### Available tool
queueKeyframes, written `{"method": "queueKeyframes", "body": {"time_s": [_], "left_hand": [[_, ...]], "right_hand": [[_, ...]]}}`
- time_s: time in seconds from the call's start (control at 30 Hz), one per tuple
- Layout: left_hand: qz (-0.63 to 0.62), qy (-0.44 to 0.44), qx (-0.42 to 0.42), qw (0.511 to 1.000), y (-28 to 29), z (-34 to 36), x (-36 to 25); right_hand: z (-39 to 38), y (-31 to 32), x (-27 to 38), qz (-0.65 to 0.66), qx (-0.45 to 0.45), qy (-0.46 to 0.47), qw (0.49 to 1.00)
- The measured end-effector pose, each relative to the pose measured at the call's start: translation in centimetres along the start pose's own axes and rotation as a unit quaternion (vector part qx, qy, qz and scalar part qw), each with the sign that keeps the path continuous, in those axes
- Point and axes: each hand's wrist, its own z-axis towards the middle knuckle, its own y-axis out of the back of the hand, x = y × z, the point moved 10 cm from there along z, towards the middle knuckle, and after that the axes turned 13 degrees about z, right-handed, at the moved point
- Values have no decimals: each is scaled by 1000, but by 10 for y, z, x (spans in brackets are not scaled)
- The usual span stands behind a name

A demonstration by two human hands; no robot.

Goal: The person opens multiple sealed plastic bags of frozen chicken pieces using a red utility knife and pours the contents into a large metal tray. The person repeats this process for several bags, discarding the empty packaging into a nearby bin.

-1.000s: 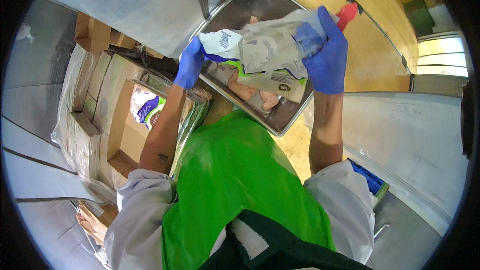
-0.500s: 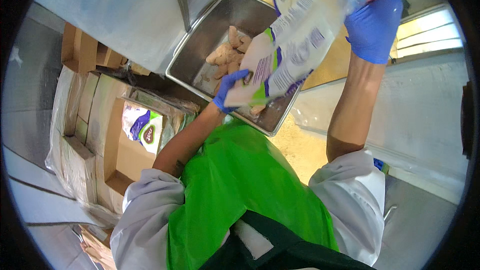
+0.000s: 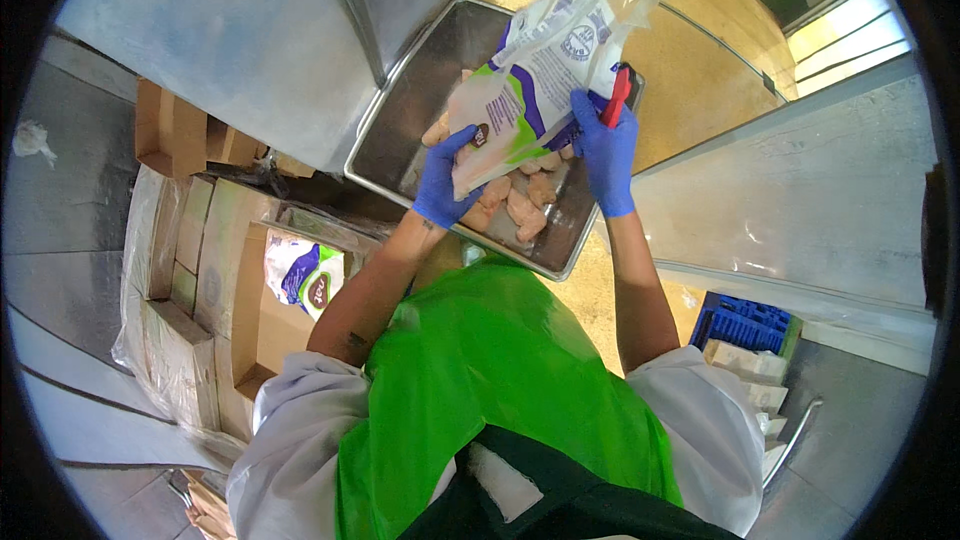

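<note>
A white, purple and green plastic bag [image 3: 545, 70] slants over a deep metal pan [image 3: 400, 105], looking limp and flattened. My left hand [image 3: 446, 180], gloved in blue, is closed on the bag's lower left corner. My right hand [image 3: 608, 155], also in a blue glove, pinches the bag's right edge. A red tool [image 3: 618, 97], perhaps a cutter, sticks up from that same hand; its tip is hidden. Pale raw meat pieces, apparently chicken [image 3: 527, 215], lie in the pan below the bag. The bag covers part of them.
To the left, an open cardboard box [image 3: 245, 305] holds another similar bag [image 3: 305, 272], among stacked, plastic-wrapped boxes [image 3: 185, 340]. Metal panels [image 3: 250, 50] rise beyond the pan. Right of me are a metal wall [image 3: 790, 180] and a blue crate [image 3: 742, 322] near small boxes.
My right hand has come down from high up, lowering the bag's far end toward the pan. Meat pieces at the pan's near side now show, and the red tool is plainly visible.
</note>
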Motion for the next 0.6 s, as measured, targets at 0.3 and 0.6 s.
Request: {"method": "queueKeyframes", "body": {"time_s": [0.3,0.6], "left_hand": [[-33,125,-119,984,26,-32,118],[125,128,-27,983,12,-4,158]], "right_hand": [[-102,-129,-26,-204,256,73,942],[59,-12,-103,-192,69,15,979]]}}
